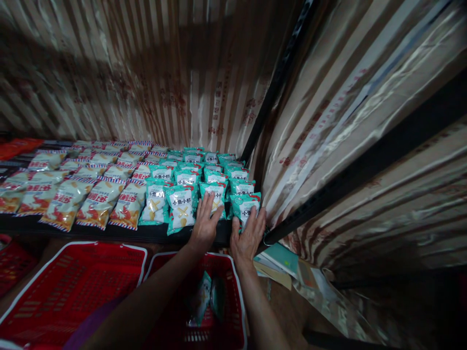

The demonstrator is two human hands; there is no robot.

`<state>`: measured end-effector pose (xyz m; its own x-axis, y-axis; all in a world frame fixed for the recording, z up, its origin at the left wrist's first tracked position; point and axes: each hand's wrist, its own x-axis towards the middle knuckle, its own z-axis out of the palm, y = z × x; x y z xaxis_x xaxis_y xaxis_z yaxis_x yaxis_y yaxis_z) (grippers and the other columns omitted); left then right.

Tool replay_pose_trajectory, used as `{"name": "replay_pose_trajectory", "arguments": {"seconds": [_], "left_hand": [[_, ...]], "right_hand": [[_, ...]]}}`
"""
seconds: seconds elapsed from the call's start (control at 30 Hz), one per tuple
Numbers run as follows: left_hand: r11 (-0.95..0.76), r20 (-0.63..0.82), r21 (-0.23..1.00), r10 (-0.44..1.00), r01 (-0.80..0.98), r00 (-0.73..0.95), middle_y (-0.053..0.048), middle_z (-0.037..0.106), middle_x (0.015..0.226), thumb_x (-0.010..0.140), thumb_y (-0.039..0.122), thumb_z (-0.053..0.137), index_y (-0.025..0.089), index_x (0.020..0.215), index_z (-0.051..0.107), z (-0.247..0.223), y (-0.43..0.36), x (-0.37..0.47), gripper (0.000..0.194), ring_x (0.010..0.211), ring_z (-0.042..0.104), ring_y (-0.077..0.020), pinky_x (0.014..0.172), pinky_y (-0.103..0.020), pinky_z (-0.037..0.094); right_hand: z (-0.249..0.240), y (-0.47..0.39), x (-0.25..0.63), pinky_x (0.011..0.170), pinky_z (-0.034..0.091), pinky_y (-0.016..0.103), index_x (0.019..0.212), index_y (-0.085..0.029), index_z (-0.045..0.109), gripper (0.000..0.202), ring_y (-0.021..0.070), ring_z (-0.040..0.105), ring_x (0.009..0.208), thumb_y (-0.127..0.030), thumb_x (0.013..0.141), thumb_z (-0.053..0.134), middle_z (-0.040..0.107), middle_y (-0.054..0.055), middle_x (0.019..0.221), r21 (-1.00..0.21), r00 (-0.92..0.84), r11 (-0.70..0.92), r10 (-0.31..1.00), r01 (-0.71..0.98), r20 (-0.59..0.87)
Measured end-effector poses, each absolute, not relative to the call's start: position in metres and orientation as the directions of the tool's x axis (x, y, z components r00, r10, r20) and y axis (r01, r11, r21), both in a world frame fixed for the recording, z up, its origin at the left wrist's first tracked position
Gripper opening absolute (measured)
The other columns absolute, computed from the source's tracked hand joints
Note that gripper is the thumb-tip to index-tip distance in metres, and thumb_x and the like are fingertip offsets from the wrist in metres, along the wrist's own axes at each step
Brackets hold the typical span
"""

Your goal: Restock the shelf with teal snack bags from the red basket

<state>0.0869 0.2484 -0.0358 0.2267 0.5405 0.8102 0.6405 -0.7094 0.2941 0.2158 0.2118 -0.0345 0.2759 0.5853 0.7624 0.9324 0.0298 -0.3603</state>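
Reaching with both bare hands to a black shelf (40, 221), close to its right front corner; rested the left hand (205, 224), palm down, against the third-row green bag (218, 189) at the front edge, fingers slightly parted and thumb out to the side; set the right hand (248, 239) against the corner green bag (242, 210), fingers spread and thumb apart near its left side; showed no clear pinch in either; could not tell light touch from firm pressure.

Displayed four rows of green bags running from front edge toward back edge; judged mostly in order, though with front bags uneven along the front edge and a narrow gap between the third and corner rows; left two dim bags (202, 297) off the shelf, lying in a red basket (238, 287) below the front edge.

Turned both touched bags alike: printed face toward the front edge, top seal up; ran each long axis from bottom seal to top, seemingly leaning toward the back edge.

Ranked striped-edge bags (98, 200) farther left; hung striped sheeting (200, 73) behind the back edge.
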Motion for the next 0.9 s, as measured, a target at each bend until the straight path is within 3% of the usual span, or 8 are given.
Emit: {"name": "replay_pose_trajectory", "arguments": {"seconds": [0.4,0.57,0.7,0.9], "left_hand": [[-0.718,0.808,0.299,0.541,0.629,0.234,-0.010,0.013,0.155,0.086,-0.001,0.037,0.018,0.117,0.053,-0.033,0.252,0.085,0.040,0.143,0.008,-0.0271,0.109,-0.054,0.031],[-0.694,0.763,0.317,0.592,0.647,0.260,-0.016,0.014,0.154,0.082,0.000,0.039,0.013,0.121,0.052,-0.026,0.245,0.085,0.043,0.143,0.005,-0.0299,0.110,-0.056,0.026],[-0.669,0.723,0.305,0.626,0.678,0.292,-0.015,0.013,0.154,0.084,0.007,0.042,0.016,0.127,0.050,-0.021,0.242,0.086,0.044,0.142,0.003,-0.0312,0.111,-0.057,0.023],[-0.665,0.729,0.267,0.613,0.698,0.304,-0.019,0.022,0.151,0.087,0.009,0.041,0.013,0.129,0.047,-0.024,0.244,0.087,0.042,0.143,0.004,-0.0287,0.110,-0.055,0.025]], "right_hand": [[-0.034,0.211,0.215,0.103,0.032,0.058,0.144,-0.020,0.028,0.053,0.0327,0.018,0.141,-0.032,0.094,0.038,0.017,0.018,0.153,-0.324,0.253,0.025,0.570,0.946,0.781],[-0.033,0.209,0.215,0.105,0.031,0.056,0.146,-0.017,0.022,0.059,0.0318,0.018,0.141,-0.031,0.093,0.043,0.018,0.020,0.152,-0.289,0.229,0.025,0.548,0.957,0.804],[-0.033,0.208,0.216,0.105,0.032,0.055,0.146,-0.017,0.021,0.059,0.0313,0.017,0.141,-0.031,0.093,0.043,0.017,0.019,0.153,-0.263,0.211,0.019,0.542,0.965,0.813],[-0.038,0.209,0.217,0.104,0.033,0.053,0.146,-0.016,0.022,0.057,0.0299,0.019,0.140,-0.031,0.093,0.041,0.024,0.020,0.151,-0.248,0.200,0.010,0.558,0.969,0.805]]}}
